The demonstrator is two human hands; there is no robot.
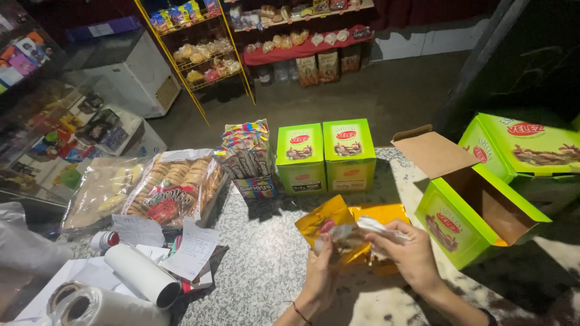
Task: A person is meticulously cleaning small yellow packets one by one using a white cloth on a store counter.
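Note:
Over a speckled grey stone counter (272,253), my left hand (321,268) and my right hand (406,250) both grip a shiny gold foil packet (326,222), with a crinkled silvery part of the wrapper (377,228) between the fingers. A second gold packet (382,213) lies just behind it on the counter. To the right, an open green carton (468,208) lies on its side with its brown flap (432,151) raised; its inside looks empty.
Two shut green cartons (325,156) stand at the counter's back, next to a colourful box of packets (249,158). Bagged biscuits (175,187), paper slips (190,249) and plastic rolls (142,274) lie on the left. Another green carton (525,148) sits far right. Snack racks (199,48) stand beyond.

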